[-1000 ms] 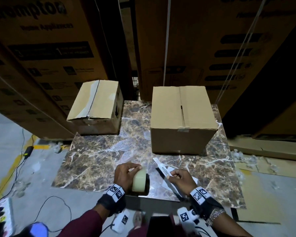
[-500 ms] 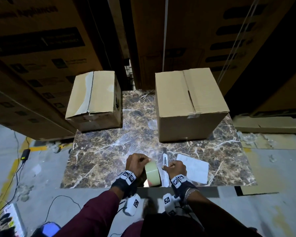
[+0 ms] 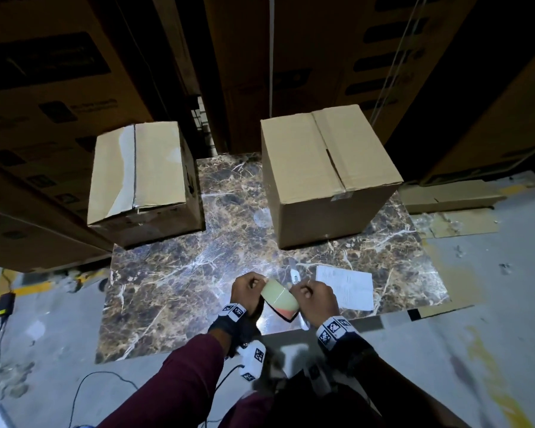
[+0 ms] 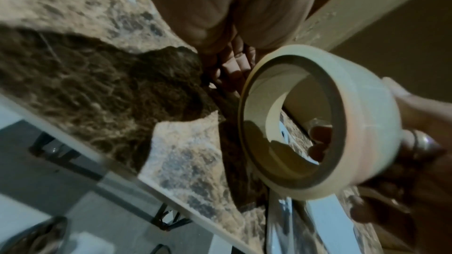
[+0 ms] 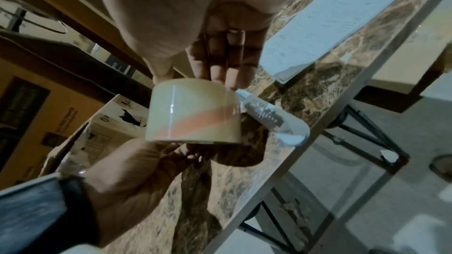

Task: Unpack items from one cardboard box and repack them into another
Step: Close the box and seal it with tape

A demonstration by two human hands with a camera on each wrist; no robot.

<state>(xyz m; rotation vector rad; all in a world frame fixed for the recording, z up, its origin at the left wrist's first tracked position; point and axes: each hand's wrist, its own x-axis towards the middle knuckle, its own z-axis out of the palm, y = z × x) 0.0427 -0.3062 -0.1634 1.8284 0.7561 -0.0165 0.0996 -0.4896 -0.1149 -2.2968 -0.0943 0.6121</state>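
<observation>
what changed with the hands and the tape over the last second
The right hand left the paper sheet and the white cutter, moved left and now touches the tape roll with its fingertips. The left hand has kept its grip on the roll and turned it from upright to tilted between both hands. Both cardboard boxes stay closed on the marble table.

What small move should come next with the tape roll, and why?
Probably pick the tape's free end loose with the right hand. The left hand grips the tape roll above the table, the right fingertips sit on its outer surface, no strip is pulled out yet, and both boxes, left box and right box, stand closed.
</observation>
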